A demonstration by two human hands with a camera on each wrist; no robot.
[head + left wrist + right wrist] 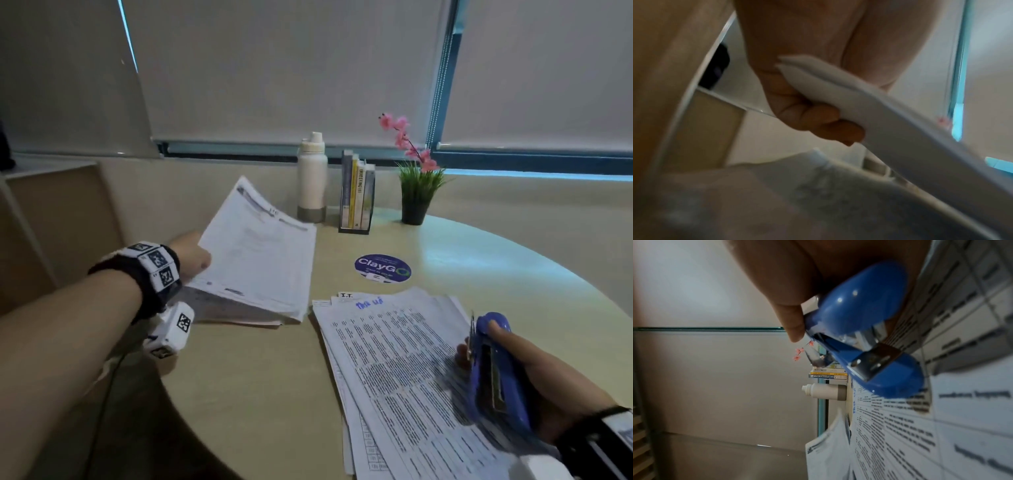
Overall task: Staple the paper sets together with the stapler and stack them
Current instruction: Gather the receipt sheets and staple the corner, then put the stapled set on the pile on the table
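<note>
My left hand (191, 255) grips a white paper set (260, 246) by its left edge and holds it tilted above a stack of paper sets (236, 308) at the table's left side. In the left wrist view my fingers (818, 123) curl under the paper set (869, 105). My right hand (534, 370) holds a blue stapler (493, 370) over a loose pile of printed papers (394, 370) at the front right. The right wrist view shows the stapler (863, 331), its metal mouth pointing away from the hand, just above the printed papers (920, 426).
At the back of the round beige table (257, 394) stand a white bottle (311, 178), a rack of books (358, 195) and a potted plant with pink flowers (416, 192). A blue ClayGo sticker (382, 268) lies mid-table. Closed blinds hang behind.
</note>
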